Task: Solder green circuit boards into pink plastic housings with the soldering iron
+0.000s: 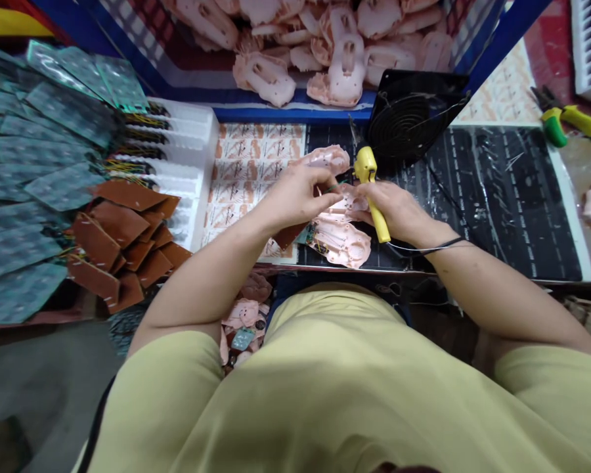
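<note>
Beyond both hands, a blue-edged bin (pixel 256 112) holds a heap of pink plastic shells (pixel 325 52). Well to the left of the left hand, a white slotted tray (pixel 197 141) has bundles of yellow and dark wires (pixel 145 121) lying in its slots.

The left hand (pixel 295 194) has its fingers pinched together on a pink shell (pixel 331 158), which it holds just above the surface. The right hand (pixel 398 211) is clamped around a yellow soldering iron (pixel 368 187). The iron's head points up and away, close to the left fingertips. A thin dark cord (pixel 431 248) crosses the right wrist. Just under both hands, a second shell (pixel 342 243) lies open on the surface, with a small green board (pixel 308 234) at its left edge.

The surface under the right hand is covered by a black mat (pixel 502 197) under clear film. Under the left hand lies a printed sheet (pixel 249 164) of repeated pinkish figures, whose writing is too small to read. A small black fan (pixel 414 118) stands just beyond the right hand. Far to the right of it lie pliers (pixel 569 121) with green and yellow handles.

Left of the left hand, past the tray, lie stacked brown boards (pixel 123 243) and a spread of green circuit boards (pixel 39 164).
</note>
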The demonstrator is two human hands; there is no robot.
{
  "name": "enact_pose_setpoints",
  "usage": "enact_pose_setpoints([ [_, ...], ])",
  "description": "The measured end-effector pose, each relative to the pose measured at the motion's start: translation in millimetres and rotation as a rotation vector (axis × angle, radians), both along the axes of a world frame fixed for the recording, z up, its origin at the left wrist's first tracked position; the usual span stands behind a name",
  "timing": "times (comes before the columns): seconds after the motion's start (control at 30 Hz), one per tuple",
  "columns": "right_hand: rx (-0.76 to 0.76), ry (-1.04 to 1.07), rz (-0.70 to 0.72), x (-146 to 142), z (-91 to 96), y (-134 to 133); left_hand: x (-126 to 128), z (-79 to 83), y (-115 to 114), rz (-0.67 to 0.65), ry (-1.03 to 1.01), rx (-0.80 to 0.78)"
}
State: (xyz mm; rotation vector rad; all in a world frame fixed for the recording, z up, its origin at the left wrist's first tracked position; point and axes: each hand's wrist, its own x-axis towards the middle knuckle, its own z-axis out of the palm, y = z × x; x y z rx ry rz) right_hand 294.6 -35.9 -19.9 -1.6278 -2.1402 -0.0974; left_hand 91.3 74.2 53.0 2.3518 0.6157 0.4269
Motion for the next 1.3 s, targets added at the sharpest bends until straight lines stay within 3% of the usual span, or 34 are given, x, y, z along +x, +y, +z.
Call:
enact_pose_setpoints([
  [0.13, 0.016, 0.014, -0.005, 0, 0.4, -19, 4, 12.5, -7, -0.015, -0.202, -0.303],
  [0.27, 0.175, 0.045, -0.007, -3, -4.1, -32, 11, -1.3, -1, -0.048, -0.19, -0.422],
  [0.37, 0.345, 0.088, -0.016, -6, -0.2, -45, 14, -10.5, 6, -0.09, -0.026, -0.329],
  [0.47, 0.444, 0.119, -0.023, -8, 11.5, -63, 20, -7.3, 8, -0.156, 0.164, -0.122],
  [0.6, 0.468, 0.131, 0.021, -4, 26.5, -89, 34, 1.1, 4, -0.198, 0.382, 0.19],
  [0.67, 0.465, 0.109, -0.029, 0, 30.0, -102, 40, 2.1, 2, -0.199, 0.471, 0.278],
  [0.83, 0.652, 0.124, -0.34, 9, 27.3, -129, 43, 2.8, 1, -0.187, 0.548, 0.275],
  [1.03, 0.52, 0.336, -0.163, 9, 10.1, -133, 40, 1.1, 1, -0.229, 0.505, 0.241],
  [1.3, 0.459, 0.426, -0.271, 11, 3.3, -136, 38, 0.2, 14, -0.147, 0.354, 0.248],
])
